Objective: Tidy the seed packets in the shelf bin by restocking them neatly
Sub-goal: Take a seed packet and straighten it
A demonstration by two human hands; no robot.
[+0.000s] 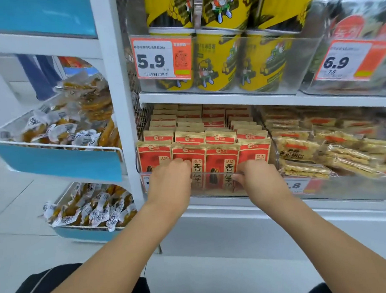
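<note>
Red and tan seed packets [221, 154] stand upright in several rows inside a clear shelf bin [211, 189] on the lower shelf. My left hand [170, 180] grips the bin's front rim at the left, its fingers curled over the edge against the front packets. At the right part of the same rim my right hand [258, 177] holds on, thumb on the outside of the clear wall. The front row holds several packets side by side, their lower halves showing through the plastic.
Right of the bin lie flat yellow cracker packs [316, 154]. Yellow snack tubs [219, 61] fill the shelf above, behind a 5.9 price tag [161, 59]. Blue-fronted wire baskets [54, 139] of wrapped snacks hang at the left. A white upright [119, 105] separates them.
</note>
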